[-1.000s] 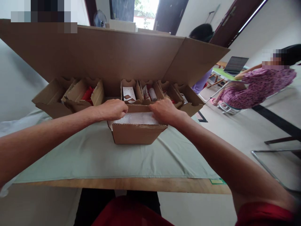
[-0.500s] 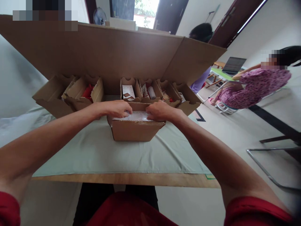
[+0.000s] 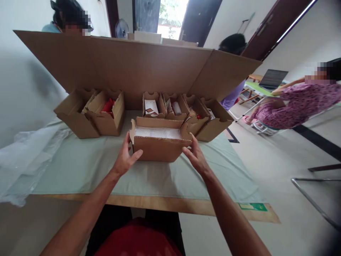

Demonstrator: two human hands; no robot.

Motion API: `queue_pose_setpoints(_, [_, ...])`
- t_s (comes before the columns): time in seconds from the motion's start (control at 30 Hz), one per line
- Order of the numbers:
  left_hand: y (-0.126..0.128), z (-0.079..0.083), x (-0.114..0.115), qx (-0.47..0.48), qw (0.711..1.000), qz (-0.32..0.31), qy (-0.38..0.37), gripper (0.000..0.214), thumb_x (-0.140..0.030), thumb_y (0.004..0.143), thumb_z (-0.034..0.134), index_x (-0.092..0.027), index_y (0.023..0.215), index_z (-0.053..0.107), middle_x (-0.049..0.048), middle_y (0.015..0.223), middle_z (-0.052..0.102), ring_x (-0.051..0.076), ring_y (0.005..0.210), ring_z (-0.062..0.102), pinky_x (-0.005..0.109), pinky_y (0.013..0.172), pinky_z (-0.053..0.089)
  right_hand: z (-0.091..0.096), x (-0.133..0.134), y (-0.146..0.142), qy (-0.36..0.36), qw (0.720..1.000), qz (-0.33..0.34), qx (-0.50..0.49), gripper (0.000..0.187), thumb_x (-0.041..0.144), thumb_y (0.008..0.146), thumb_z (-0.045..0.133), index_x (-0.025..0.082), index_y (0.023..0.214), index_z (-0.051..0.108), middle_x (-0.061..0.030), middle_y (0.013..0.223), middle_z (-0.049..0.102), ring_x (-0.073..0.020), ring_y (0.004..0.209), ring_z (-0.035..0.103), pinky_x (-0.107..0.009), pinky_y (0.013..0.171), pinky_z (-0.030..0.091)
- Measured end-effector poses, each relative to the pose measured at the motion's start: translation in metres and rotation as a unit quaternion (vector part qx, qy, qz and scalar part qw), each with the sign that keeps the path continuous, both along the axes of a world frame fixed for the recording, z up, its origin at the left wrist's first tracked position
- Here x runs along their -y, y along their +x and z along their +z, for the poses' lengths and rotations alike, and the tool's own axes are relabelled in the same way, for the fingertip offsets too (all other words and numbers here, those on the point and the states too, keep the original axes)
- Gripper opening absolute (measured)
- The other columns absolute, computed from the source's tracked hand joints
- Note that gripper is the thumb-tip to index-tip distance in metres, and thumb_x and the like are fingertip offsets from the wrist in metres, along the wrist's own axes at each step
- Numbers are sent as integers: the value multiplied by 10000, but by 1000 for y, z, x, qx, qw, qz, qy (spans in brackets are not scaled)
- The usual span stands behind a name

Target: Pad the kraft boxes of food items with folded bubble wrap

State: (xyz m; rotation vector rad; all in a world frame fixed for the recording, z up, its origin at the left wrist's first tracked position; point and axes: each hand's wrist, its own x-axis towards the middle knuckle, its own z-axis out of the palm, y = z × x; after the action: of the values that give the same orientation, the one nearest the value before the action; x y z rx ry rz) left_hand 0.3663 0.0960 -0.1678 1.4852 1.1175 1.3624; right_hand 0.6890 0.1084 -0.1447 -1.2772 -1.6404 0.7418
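A small open cardboard box (image 3: 160,150) stands crosswise in front of me, with clear plastic wrapping (image 3: 160,133) lying inside it. My left hand (image 3: 126,159) clasps the box's left end, fingers along the side and thumb towards the front. At the opposite end my right hand (image 3: 196,155) grips in the same way, its fingertips partly hidden behind the cardboard. What lies under the wrapping is hidden. Close behind stand several cardboard bins, one with red material (image 3: 108,106) and one with a white printed box (image 3: 151,107).
A tall cardboard panel (image 3: 160,67) rises behind the bins. Loose clear plastic (image 3: 29,156) hangs over the table's left edge. Green cloth (image 3: 207,177) covers the table. Other people sit beyond, one in a pink patterned garment (image 3: 306,106) by a laptop (image 3: 273,80).
Both hands have left the plastic wrapping inside the box and moved apart, down to its two ends. The view has shifted, showing more loose plastic at left.
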Motion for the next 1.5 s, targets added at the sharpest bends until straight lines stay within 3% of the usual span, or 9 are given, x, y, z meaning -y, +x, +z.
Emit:
queue_pose_setpoints(0.13, [31,-2,-10,71,997,8,-10,850,-585,862,677,-225,1550,331,154,1516,519,308,1397,510,526,1229,337,-10,-1,-32,12,998,-7,-58,875,747,923,457,254,1625,284,-118,1598,456,-307,1470,426,-516,1215,346])
queue_pose_setpoints(0.33, [16,1,5,82,996,27,1,729,-558,919,623,-258,1539,382,121,1519,528,280,1431,480,509,1243,323,-3,14,-54,39,996,-50,-67,811,668,962,463,255,1631,267,-107,1654,366,-308,1521,346,-570,1254,236])
queue_pose_setpoints(0.5, [2,33,15,59,993,66,72,683,-510,948,622,-264,1540,386,108,1485,561,268,1388,522,487,1220,362,31,18,-73,71,991,-64,-90,868,665,923,541,215,1619,284,-141,1631,390,-314,1485,394,-532,1233,293])
queue_pose_setpoints(0.63, [5,56,16,65,990,49,115,721,-529,938,634,-263,1552,366,117,1504,543,270,1408,501,464,1214,369,52,28,-75,100,980,-95,-143,865,624,890,622,223,1594,317,-138,1587,444,-302,1427,454,-509,1204,335])
queue_pose_setpoints(0.83, [-10,69,18,57,991,51,113,713,-536,929,649,-247,1533,406,119,1446,593,269,1315,577,472,1174,416,72,40,-90,120,980,-82,-139,571,554,928,595,211,1383,562,-108,1279,668,-263,1134,614,-450,1015,492])
queue_pose_setpoints(0.97, [-8,87,15,40,987,38,153,699,-524,947,631,-266,1546,379,105,1472,572,268,1368,534,468,1194,395,89,37,-90,156,975,-73,-141,444,523,941,579,220,1262,632,-74,1160,697,-234,1037,611,-405,955,507])
queue_pose_setpoints(1.07, [-4,92,20,24,991,5,131,676,-509,954,627,-261,1539,396,110,1481,567,269,1365,539,456,1177,422,92,41,-83,162,971,-99,-145,439,524,951,571,229,1271,633,-69,1166,692,-233,1049,601,-405,960,496])
queue_pose_setpoints(1.17, [-12,90,27,3,993,22,112,646,-492,957,628,-242,1520,433,105,1449,594,268,1357,542,466,1182,418,87,46,-85,142,975,-80,-150,454,531,960,555,232,1297,615,-69,1183,694,-236,1058,604,-412,963,495])
queue_pose_setpoints(1.5, [-14,101,28,7,986,43,158,643,-494,962,614,-238,1518,416,99,1465,575,267,1386,518,472,1203,392,92,52,-93,146,979,-76,-116,414,513,988,499,239,1276,613,-68,1154,688,-257,1078,599,-434,993,489])
